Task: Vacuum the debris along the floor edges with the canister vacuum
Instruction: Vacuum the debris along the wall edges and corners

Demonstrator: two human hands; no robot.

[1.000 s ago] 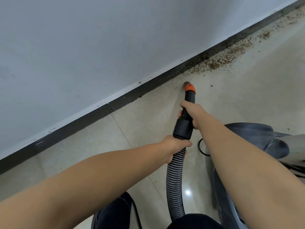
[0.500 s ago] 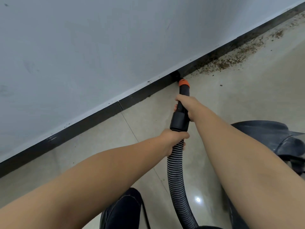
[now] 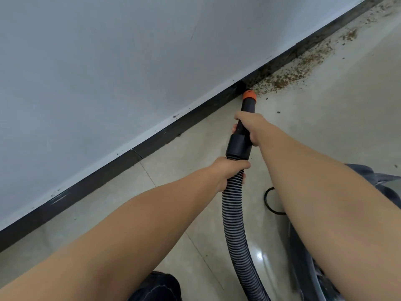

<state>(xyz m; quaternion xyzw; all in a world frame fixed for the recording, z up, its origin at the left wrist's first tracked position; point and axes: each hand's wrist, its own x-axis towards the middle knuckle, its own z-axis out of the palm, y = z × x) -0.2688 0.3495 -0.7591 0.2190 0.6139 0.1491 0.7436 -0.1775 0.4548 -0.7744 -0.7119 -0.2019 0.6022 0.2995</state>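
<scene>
A black vacuum nozzle (image 3: 239, 144) with an orange tip (image 3: 249, 97) points at the dark baseboard (image 3: 182, 124), its tip at the edge of a band of brown debris (image 3: 290, 72). My right hand (image 3: 251, 127) grips the black nozzle tube just behind the tip. My left hand (image 3: 227, 172) grips the ribbed grey hose (image 3: 235, 222) right below the black cuff. The hose curves down toward the bottom of the view. Part of the dark canister (image 3: 303, 268) shows under my right forearm.
A white wall (image 3: 108, 61) rises above the baseboard. Beige floor tiles (image 3: 325, 131) stretch to the right, with scattered specks. A black cord loop (image 3: 271, 203) lies on the floor beside my right arm. My dark-trousered knees (image 3: 156, 287) show at the bottom.
The nozzle tip has moved from the open floor up to the baseboard and along it to the right, reaching the debris band. Both hands keep their grips.
</scene>
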